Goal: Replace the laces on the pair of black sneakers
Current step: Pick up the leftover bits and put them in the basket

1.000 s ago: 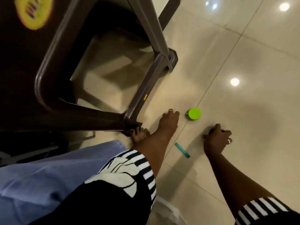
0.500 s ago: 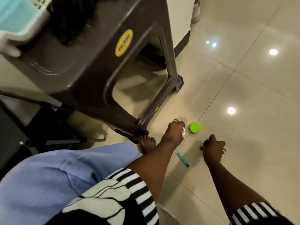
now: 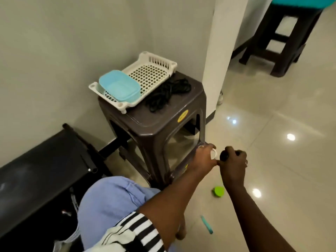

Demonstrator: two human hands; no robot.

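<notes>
Both forearms reached forward near the brown stool [image 3: 154,124], the left hand [image 3: 204,157] curled around a small white ring [image 3: 213,154], the right hand [image 3: 233,160] gripping a dark object [image 3: 224,155], black laces [image 3: 169,93] piled on the stool's far top.

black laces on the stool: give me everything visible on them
The black laces lie in a loose tangled heap of thin dark cord, looped over itself, on the top of the dark brown plastic stool. They sit on the side of the top nearer the white pillar, right beside the white slotted tray, perhaps touching its edge. No hand touches them. Ends and tips cannot be made out, nor how many laces there are.
</notes>
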